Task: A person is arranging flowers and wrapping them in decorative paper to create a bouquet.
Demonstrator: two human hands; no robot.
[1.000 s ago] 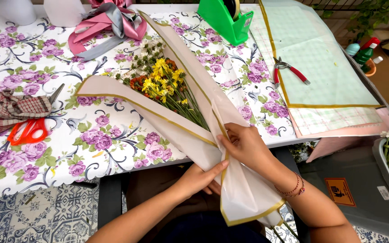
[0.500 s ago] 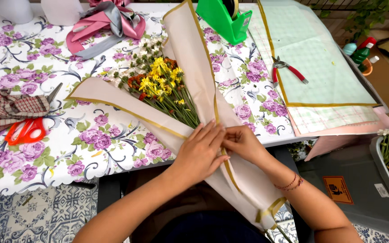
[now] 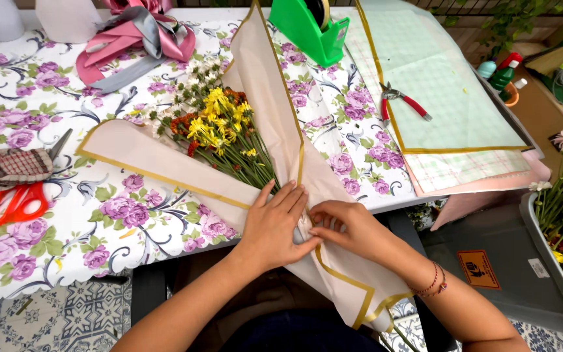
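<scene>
1. Since the earlier frame, left hand (image 3: 275,225) has come down flat on the folded wrapping paper (image 3: 262,85); it lay under the fold a second ago.
2. Head view: right hand (image 3: 346,228) pinches the gold-edged paper flap at the table edge, fingertips meeting the left's.
3. Left fingers extended, pressing, gripping nothing.
4. Bouquet (image 3: 223,130) lies inside the paper cone, stems running toward the hands, blooms pointing away up-left.
5. Green tape dispenser (image 3: 314,29) far side; red scissors (image 3: 11,202) left.
</scene>
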